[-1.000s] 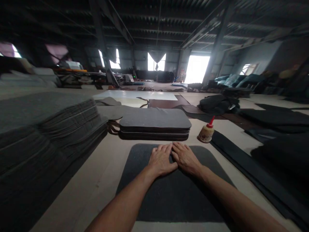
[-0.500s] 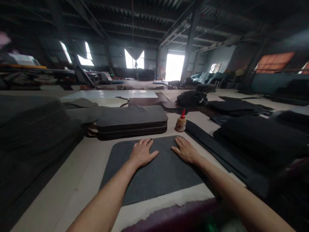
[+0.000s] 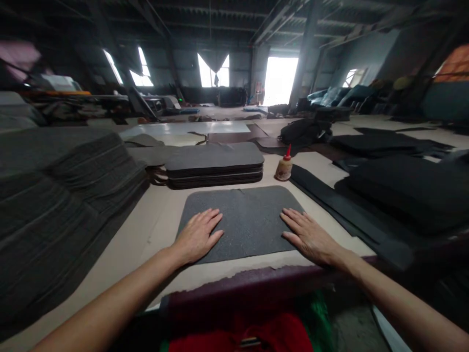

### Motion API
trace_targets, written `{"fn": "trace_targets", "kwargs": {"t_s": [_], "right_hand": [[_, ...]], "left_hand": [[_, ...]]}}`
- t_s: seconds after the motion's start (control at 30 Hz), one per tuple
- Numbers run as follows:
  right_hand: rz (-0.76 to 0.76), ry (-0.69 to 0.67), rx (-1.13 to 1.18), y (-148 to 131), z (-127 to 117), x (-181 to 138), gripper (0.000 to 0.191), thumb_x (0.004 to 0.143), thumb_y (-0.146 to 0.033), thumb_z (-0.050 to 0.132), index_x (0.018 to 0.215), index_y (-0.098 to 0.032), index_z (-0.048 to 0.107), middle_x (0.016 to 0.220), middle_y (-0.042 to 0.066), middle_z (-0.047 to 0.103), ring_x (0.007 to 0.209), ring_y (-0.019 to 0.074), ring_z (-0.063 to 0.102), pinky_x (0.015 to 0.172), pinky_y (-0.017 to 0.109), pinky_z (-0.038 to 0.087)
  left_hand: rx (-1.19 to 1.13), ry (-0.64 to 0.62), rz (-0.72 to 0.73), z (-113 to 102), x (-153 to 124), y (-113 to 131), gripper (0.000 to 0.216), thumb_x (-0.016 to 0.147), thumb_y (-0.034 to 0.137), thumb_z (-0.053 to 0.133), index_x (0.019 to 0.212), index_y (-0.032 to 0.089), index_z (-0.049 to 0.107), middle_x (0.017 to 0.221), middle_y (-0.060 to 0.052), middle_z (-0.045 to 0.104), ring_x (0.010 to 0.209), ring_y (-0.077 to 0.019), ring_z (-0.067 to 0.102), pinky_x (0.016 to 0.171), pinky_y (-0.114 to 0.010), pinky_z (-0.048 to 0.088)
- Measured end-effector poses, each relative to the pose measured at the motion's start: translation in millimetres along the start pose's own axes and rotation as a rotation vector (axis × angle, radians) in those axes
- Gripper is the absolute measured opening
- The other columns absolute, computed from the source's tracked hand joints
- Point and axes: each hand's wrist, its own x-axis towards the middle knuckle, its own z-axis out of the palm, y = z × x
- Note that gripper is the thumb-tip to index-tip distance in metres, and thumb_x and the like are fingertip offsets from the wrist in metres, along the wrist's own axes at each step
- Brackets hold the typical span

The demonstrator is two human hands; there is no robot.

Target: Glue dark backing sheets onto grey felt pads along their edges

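Note:
A dark grey felt-like mat point(image 3: 245, 220) with rounded corners lies flat on the pale table point(image 3: 154, 230) before me. My left hand point(image 3: 198, 235) rests palm down on the mat's near left corner, fingers stretched out. My right hand point(image 3: 309, 237) lies flat at the near right edge, fingers spread, partly on the mat and partly on the table. Neither hand holds anything.
Behind the mat sits a low stack of same-shaped mats point(image 3: 214, 164). A glue bottle with a red nozzle point(image 3: 285, 166) stands right of that stack. A tall pile of grey sheets point(image 3: 62, 195) fills the left. Dark strips and pads point(image 3: 403, 190) lie on the right. The table's torn near edge point(image 3: 256, 274) is close.
My hands have slid apart from the mat's middle to its near left and right corners, staying flat. The view has pulled back, showing the table's near edge.

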Motion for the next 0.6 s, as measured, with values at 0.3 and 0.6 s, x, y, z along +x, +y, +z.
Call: {"fn": "trace_targets", "kwargs": {"t_s": [0.3, 0.6], "right_hand": [[-0.143, -0.142, 0.098, 1, -13, -47, 0.099, 0.081, -0.073, 0.063, 0.159, -0.028, 0.022, 0.164, 0.01, 0.012, 0.148, 0.0375, 0.017, 0.118, 0.06, 0.025], [-0.196, -0.08, 0.145, 32, 7, -86, 0.067, 0.085, -0.028, 0.054, 0.142, -0.061, 0.042, 0.149, -0.01, 0.046, 0.132, 0.0255, 0.051, 0.102, 0.042, 0.051]], "left_hand": [[-0.071, -0.244, -0.008, -33, -101, -20, 0.085, 0.086, 0.07, 0.055, 0.156, 0.035, 0.021, 0.165, -0.005, 0.017, 0.152, -0.0332, 0.013, 0.123, -0.057, 0.017], [-0.153, -0.297, -0.018, -51, -145, -11, 0.078, 0.081, 0.055, 0.067, 0.15, 0.05, 0.03, 0.161, 0.002, 0.03, 0.148, -0.0374, 0.027, 0.118, -0.062, 0.031]]}}
